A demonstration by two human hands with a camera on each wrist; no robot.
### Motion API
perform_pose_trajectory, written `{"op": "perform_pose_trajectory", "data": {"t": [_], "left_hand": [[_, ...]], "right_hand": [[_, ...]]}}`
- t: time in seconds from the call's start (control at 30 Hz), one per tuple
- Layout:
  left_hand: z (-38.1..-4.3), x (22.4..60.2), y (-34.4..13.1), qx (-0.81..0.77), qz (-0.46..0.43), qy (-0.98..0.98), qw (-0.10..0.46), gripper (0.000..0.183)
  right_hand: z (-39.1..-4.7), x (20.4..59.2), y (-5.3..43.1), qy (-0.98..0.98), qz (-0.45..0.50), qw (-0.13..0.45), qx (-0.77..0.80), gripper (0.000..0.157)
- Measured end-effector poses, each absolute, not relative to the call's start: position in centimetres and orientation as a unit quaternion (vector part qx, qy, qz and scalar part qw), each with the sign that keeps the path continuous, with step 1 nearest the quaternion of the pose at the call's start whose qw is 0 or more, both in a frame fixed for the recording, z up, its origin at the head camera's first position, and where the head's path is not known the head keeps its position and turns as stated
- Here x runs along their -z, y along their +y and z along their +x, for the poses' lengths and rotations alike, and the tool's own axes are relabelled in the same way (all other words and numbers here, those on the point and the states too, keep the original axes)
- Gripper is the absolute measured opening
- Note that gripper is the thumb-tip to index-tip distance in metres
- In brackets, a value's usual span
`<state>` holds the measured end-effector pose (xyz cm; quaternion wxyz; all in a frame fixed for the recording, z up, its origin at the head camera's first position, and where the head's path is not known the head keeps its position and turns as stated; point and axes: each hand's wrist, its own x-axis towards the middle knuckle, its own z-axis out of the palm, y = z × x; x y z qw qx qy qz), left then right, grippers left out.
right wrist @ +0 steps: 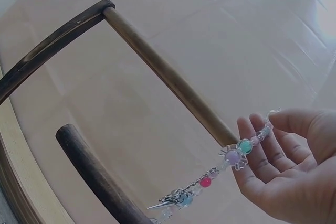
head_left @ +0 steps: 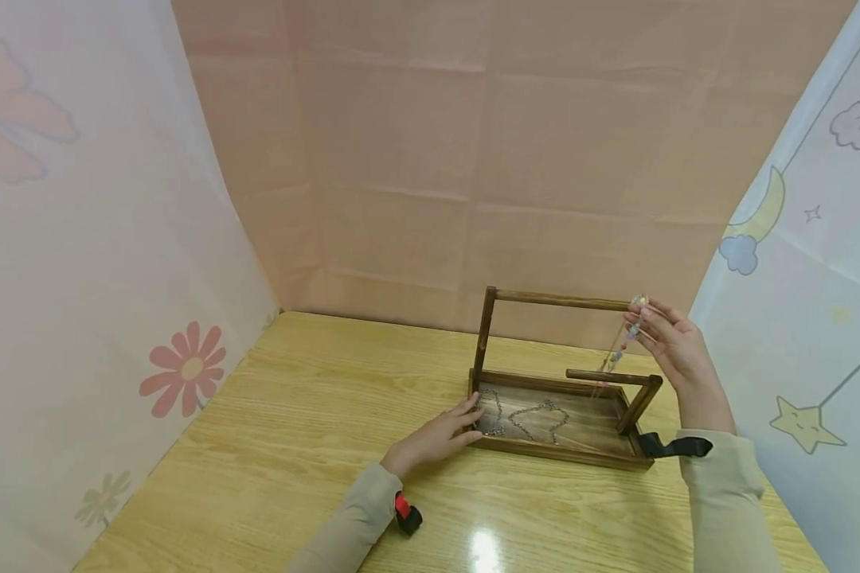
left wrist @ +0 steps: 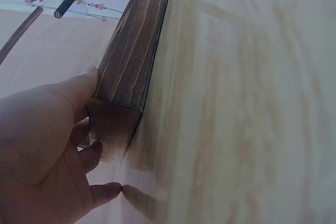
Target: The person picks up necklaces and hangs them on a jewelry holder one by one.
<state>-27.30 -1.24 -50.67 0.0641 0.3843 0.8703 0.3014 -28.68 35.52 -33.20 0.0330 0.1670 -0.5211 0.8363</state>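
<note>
A dark wooden jewellery stand [head_left: 530, 455] has a tray base and two bars, each joined to its post at one end. My right hand [head_left: 677, 346] pinches a string of coloured beads with silver chain [right wrist: 206, 182] between thumb and fingers at the free tip of the taller bar [right wrist: 173, 80]. Its lower part hangs past the shorter bar [right wrist: 97, 177]; whether it loops over the taller bar, I cannot tell. My left hand [head_left: 433, 436] rests its fingers against the tray's left end, near the front corner. In the left wrist view, fingertips touch that end [left wrist: 113, 127].
Thin silver chains [head_left: 541, 415] lie inside the tray. The stand sits on a light wooden table [head_left: 315, 414], towards the right. A plain peach backdrop [head_left: 387, 159] rises behind, and printed cloth panels [head_left: 79, 278] flank both sides. Black straps [head_left: 691, 447] are on both wrists.
</note>
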Motion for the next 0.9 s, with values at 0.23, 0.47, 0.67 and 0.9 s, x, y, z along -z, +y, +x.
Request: {"op": "perform_pose_trajectory", "data": {"t": [0.23, 0.47, 0.67, 0.9], "left_hand": [[-27.33, 50.86, -1.45, -0.298, 0.386, 0.87, 0.068, 0.056], [-27.19, 51.0, -1.58, -0.3, 0.387, 0.869, 0.066, 0.054], [-27.05, 50.76, -1.83, -0.309, 0.389, 0.865, 0.067, 0.053], [-27.16, 50.71, -2.05, -0.309, 0.384, 0.867, 0.066, 0.053]], "right_hand": [[-28.6, 33.14, 35.39, -0.523, 0.153, 0.044, -0.837, 0.028], [-28.56, 33.19, 35.27, -0.52, 0.138, 0.06, -0.841, 0.032], [-28.56, 33.23, 35.17, -0.521, 0.122, 0.069, -0.842, 0.037], [-28.79, 33.27, 34.9, -0.523, 0.115, 0.074, -0.841, 0.039]]}}
